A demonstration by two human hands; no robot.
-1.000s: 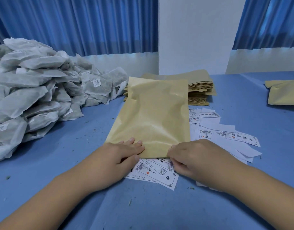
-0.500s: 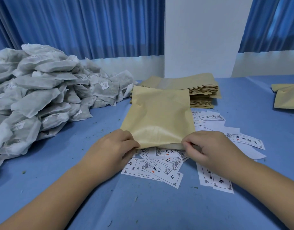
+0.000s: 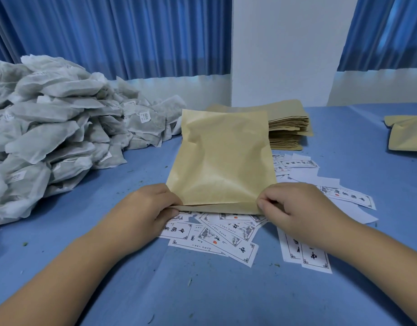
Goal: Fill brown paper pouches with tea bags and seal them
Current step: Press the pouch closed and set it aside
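Note:
A brown paper pouch (image 3: 221,158) lies on the blue table in front of me, bulging a little, its near mouth edge slightly parted. My left hand (image 3: 146,212) pinches the pouch's near left corner. At the near right corner, my right hand (image 3: 297,208) pinches the edge between thumb and fingers. A big heap of white tea bags (image 3: 49,137) fills the left side of the table. Behind the pouch sits a stack of flat brown pouches (image 3: 287,128).
White printed labels (image 3: 217,236) lie scattered under and to the right of the pouch. Another brown pouch (image 3: 407,135) lies at the far right edge. Blue curtains and a white pillar stand behind the blue table (image 3: 202,290).
Both hands went from lying flat along the pouch's near edge to pinching its corners. The near edge is now lifted and slightly parted.

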